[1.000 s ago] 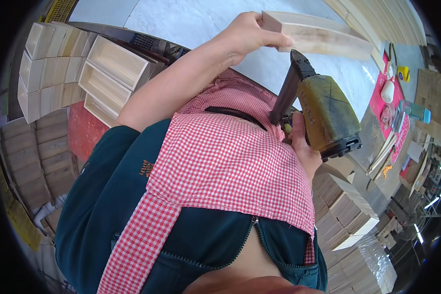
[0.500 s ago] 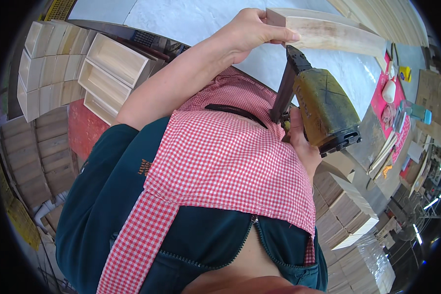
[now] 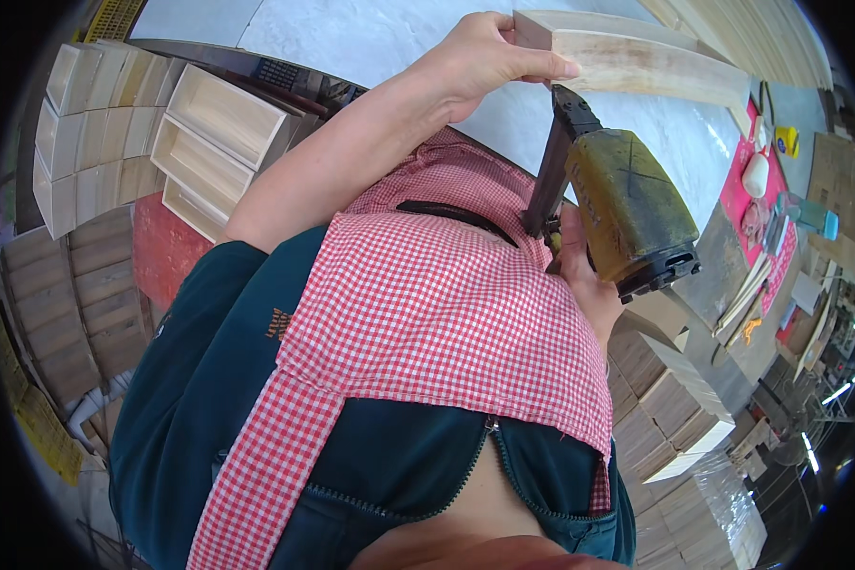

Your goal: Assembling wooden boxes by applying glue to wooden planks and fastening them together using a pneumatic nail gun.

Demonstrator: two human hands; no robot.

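Two hands work at a pale bench, seen from above through a wide, bending lens. At far left stand stacked pale wooden boxes, open-topped, well apart from the work. Moving right, a red-and-white checked apron over a dark teal jacket fills the middle of the view. From it the bare left forearm rises to the left hand, closed around the near end of a wooden frame piece, fingers curled over the top and thumb along the side. That piece lies along the white bench top near the upper edge of the view. Just below it, the dark nose of an olive-green nail gun points up at the wood, very close to the left fingertips. The right hand wraps the gun's grip, mostly hidden behind the tool; whether a finger rests on the trigger cannot be told. Further right lie a red cloth with small items and more boxes low down.

The likely hazard is a fastener driven near the holding fingers: if the nose slips or the wood shifts, it could miss the joint or graze the hand.
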